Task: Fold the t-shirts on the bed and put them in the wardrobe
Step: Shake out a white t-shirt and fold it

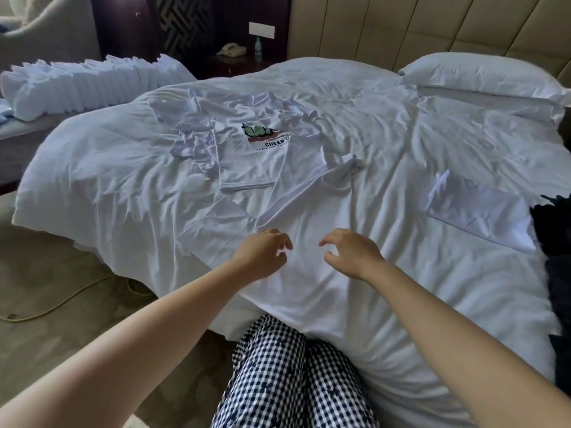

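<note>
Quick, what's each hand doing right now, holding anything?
Left hand: open, fingers loosely curled over the white t-shirt, holding nothing.
Right hand: open, fingers loosely curled, holding nothing.

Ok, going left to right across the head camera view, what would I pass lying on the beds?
Row of folded white items → printed t-shirt → folded white t-shirt → dark clothing.

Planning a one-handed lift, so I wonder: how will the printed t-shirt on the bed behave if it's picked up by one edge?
The printed t-shirt is probably floppy: it lies crumpled with its sleeves bunched, so it would likely droop and unfold. It looks thin, so it is likely light. Pushed, it would probably wrinkle on the bed rather than slide whole.
</note>
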`<state>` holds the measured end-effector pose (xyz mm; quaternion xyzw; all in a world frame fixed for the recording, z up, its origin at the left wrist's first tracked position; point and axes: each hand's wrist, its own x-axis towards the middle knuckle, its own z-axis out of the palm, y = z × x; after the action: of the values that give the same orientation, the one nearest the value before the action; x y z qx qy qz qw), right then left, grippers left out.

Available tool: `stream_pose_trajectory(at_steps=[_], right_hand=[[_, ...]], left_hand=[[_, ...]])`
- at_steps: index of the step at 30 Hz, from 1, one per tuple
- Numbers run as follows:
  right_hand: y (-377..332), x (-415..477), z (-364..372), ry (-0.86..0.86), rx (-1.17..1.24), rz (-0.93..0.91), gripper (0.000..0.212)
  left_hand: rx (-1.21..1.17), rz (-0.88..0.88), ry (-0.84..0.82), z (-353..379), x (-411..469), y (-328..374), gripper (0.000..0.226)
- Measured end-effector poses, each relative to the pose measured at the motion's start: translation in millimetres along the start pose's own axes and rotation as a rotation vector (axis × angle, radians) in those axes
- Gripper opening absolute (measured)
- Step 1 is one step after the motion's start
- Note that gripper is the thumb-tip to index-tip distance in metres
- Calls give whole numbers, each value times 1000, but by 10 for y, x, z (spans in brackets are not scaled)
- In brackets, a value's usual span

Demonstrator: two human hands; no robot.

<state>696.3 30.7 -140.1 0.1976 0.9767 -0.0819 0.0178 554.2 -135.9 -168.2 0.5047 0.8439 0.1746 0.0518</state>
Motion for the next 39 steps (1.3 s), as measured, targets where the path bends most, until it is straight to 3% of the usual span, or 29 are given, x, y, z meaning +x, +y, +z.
stream_pose_trajectory(at_steps=[18, 24, 30, 35, 39], right_hand=[[981, 2395, -362, 247, 238, 147, 31], [1014, 3093, -215, 167, 309, 435, 52], [1036, 3266, -79, 243, 230, 477, 27], [906, 3417, -410, 495, 831, 458, 31], [659, 3691, -568, 478, 989, 342, 25]], left_hand=[[-74, -149, 145, 190, 2218, -433, 29], [-101, -202, 183, 350, 2420, -516, 35], [-136, -279, 73, 287, 2500, -539, 18], [-333, -334, 158, 116, 2546, -678, 14], [-409, -367, 323, 58, 2524, -922, 12]])
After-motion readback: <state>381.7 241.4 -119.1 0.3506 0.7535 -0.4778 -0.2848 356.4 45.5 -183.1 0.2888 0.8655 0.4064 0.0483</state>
